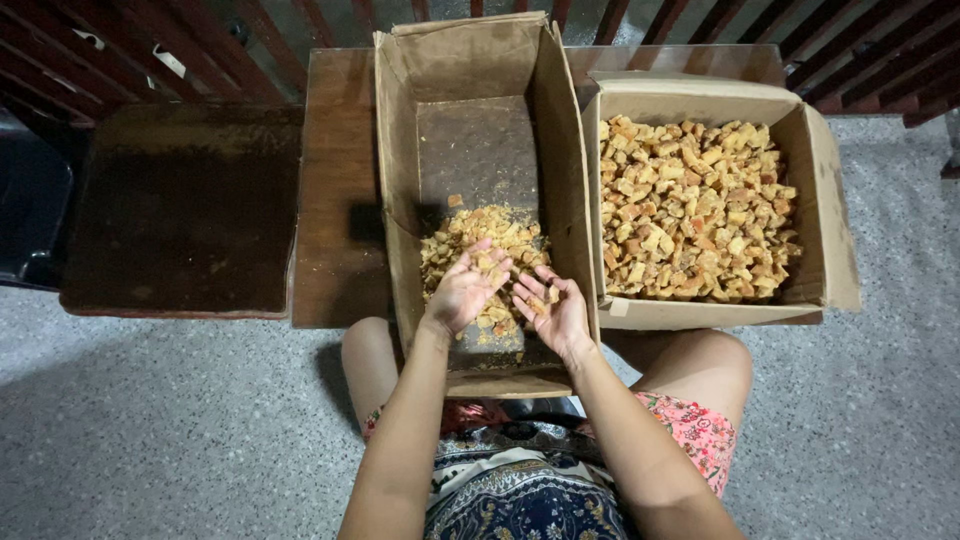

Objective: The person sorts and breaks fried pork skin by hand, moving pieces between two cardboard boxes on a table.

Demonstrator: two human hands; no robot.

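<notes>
Golden-brown chunks (480, 240) under both open palms, left hand (465, 290), right hand (555, 312), few pieces resting on them; fuller cardboard box (830, 230) right of grip.

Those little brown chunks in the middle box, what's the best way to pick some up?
Probably scoop from above, both palms cupped under the near edge of the loose pile of chunks. The tall cardboard box walls block the sides, and its open top suits the left hand and right hand.

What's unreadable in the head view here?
- Head view: near floor of the tall open cardboard box, hidden by the left hand and right hand.
- How deep the tan cubed pieces go in the wide cardboard box: the top layer covers it.
- Dark object: cut off by the left edge.
</notes>
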